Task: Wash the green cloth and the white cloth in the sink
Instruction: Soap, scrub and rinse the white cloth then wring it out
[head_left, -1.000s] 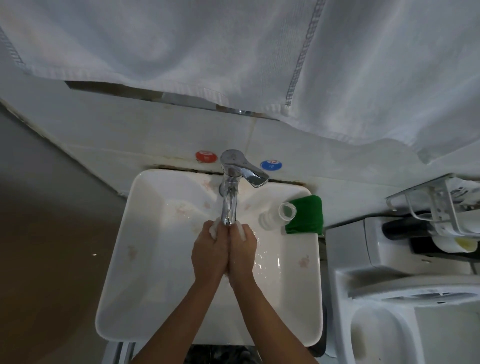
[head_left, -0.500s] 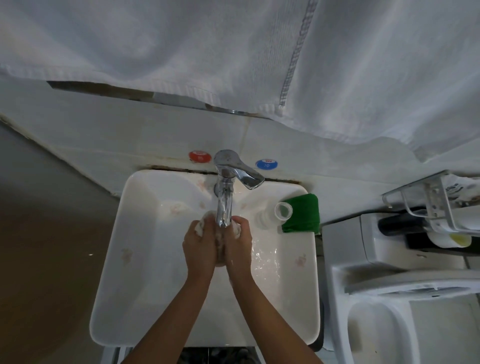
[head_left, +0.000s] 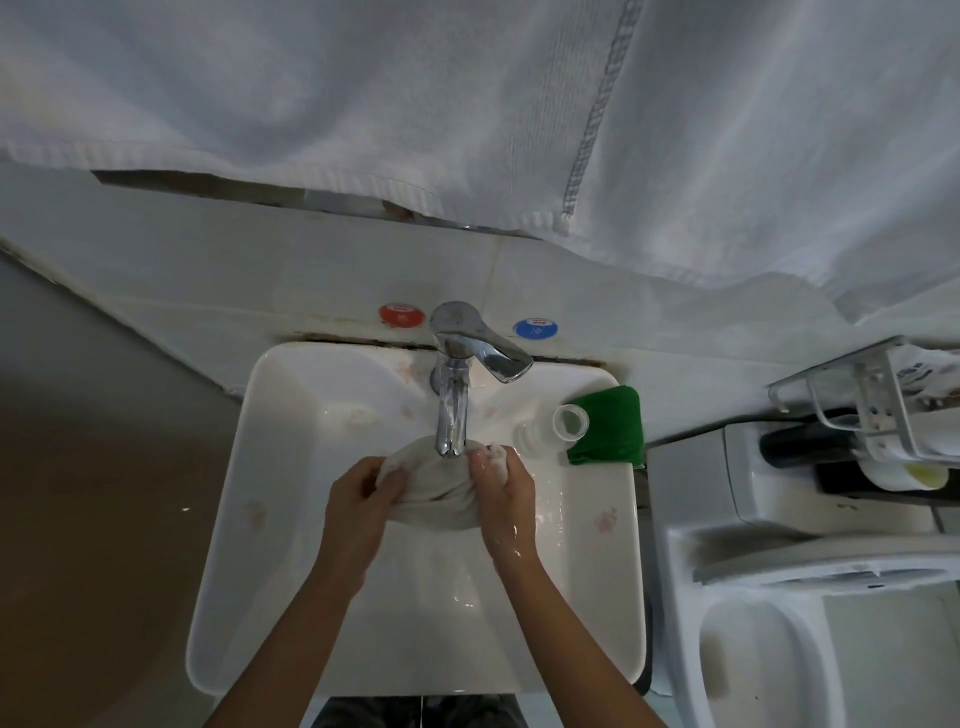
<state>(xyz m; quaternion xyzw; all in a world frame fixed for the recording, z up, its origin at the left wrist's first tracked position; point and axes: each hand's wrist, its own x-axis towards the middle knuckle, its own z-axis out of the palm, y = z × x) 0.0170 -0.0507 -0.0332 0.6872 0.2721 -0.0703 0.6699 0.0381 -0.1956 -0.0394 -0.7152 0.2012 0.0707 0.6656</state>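
We grip the white cloth (head_left: 434, 480) bunched between left hand (head_left: 358, 499) and right hand (head_left: 506, 491), fingers curled into it, directly under the tap (head_left: 451, 410) for rinsing. Green cloth (head_left: 605, 425) waits folded on the sink (head_left: 223, 519) rim's right corner, apparently unwashed.

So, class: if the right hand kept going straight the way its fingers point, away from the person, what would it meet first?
Most likely the small clear bottle lying on the sink's right rim, with the green cloth beside it. The right hand grips the white cloth just short of it, though depth is unclear.
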